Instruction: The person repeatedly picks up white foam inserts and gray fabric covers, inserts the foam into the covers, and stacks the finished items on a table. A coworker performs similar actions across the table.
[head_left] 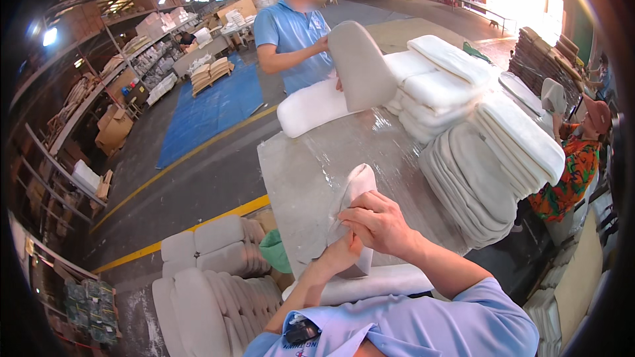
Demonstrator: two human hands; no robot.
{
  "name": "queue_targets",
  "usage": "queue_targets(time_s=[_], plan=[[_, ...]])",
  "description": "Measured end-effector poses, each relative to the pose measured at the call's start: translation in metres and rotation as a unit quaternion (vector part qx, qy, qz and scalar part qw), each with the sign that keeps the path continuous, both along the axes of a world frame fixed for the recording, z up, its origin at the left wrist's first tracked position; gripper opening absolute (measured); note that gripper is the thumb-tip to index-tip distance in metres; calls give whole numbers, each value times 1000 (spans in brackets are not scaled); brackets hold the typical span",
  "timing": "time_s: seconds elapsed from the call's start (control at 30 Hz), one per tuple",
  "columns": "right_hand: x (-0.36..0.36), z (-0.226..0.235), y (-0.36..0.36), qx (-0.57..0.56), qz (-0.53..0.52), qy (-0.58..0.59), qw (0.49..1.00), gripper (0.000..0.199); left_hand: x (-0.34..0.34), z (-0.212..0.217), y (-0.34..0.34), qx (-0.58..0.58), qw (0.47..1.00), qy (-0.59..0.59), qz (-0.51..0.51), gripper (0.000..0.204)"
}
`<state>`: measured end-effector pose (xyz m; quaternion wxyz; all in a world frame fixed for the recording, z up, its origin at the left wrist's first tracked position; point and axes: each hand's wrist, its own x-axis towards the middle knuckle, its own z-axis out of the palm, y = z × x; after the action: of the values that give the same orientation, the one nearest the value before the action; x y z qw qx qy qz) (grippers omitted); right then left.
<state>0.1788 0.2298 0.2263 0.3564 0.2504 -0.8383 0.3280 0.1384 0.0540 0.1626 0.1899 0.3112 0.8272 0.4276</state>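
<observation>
A light grey fabric cushion cover [359, 184] stands folded on edge between my hands, over the near part of a grey-topped table [294, 172]. My right hand [382, 223] is closed, its fingers pinching the cover's edge. Just below it my left hand [342, 253] is also closed on the cover, partly hidden behind the right fingers. Against my body lies a white pad [377, 284] along the table's near edge. Across the table a co-worker in a blue shirt [297, 33] holds up a rounded grey cushion [360, 66] above another white pad [311, 107].
Folded grey pieces [466, 182] and white pads [456, 66] are piled along the table's right side. At lower left stand stacks of grey cushions [215, 291], beside a green cloth [274, 251]. Another person in a patterned top [572, 172] works at far right. Shelves [99, 86] line the left.
</observation>
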Motion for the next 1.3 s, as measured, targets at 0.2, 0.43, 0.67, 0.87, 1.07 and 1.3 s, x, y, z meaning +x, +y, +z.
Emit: queue_targets(time_s=[0.2,0.43,0.67,0.87,1.07,1.3], plan=[[2,7,-21,-59,40,-24,997,28,-6,-65,-31,473,775,-419,8,46],[18,23,-84,-16,196,3,981,33,-6,-35,-12,516,807,-281,61,55],[18,41,6,-120,4,-40,992,34,-7,-10,-57,401,870,-273,86,55],[1,4,16,-179,47,-175,967,24,15,-25,-89,327,909,-230,120,55],[5,-13,8,-163,38,-111,980,18,34,-40,-131,267,929,-188,173,56],[2,-10,-1,-137,44,-57,988,21,40,-38,-143,240,937,-165,192,56]])
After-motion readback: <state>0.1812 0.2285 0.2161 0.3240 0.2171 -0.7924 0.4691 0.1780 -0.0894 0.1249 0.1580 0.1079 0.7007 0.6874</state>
